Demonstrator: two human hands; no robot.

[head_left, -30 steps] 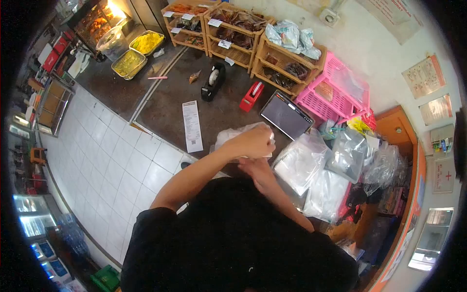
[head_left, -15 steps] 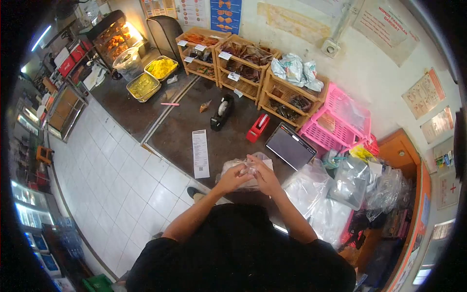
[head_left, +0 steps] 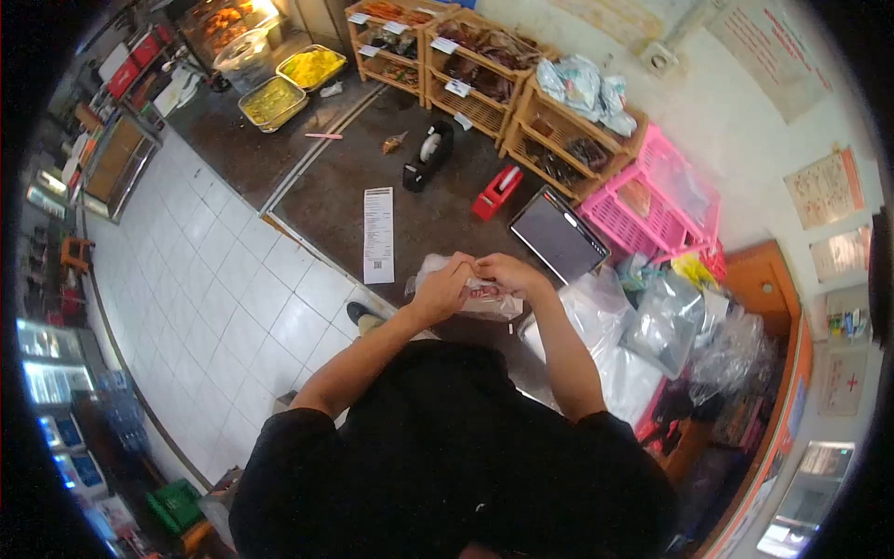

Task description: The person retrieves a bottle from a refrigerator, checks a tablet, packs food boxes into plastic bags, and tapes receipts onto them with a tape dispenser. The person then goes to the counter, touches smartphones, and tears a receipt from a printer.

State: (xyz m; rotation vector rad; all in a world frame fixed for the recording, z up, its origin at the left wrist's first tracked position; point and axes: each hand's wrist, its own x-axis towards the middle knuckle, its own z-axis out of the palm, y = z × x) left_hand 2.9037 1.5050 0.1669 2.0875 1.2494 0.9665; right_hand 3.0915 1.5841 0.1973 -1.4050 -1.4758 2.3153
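Observation:
At the counter's front edge sits a clear plastic bag around a white package with red print. My left hand is closed on the bag's gathered top, fingers bent inward. From the other side my right hand pinches the same plastic, its fingertips meeting those of the left. The exact grip of the fingertips is too small to make out. A long printed receipt lies flat to the left of the bag. Beyond the hands are a red tape dispenser and a dark-screened tablet.
A black tape dispenser stands farther back. Wooden racks of packets line the wall, beside pink baskets. Stacked clear plastic bags lie at the right. Two trays of yellow food sit at the back left.
The view has tilted downward, so the counter items appear higher. Both hands remain at the bag's top and have drawn closer together; red print on the package now shows below them.

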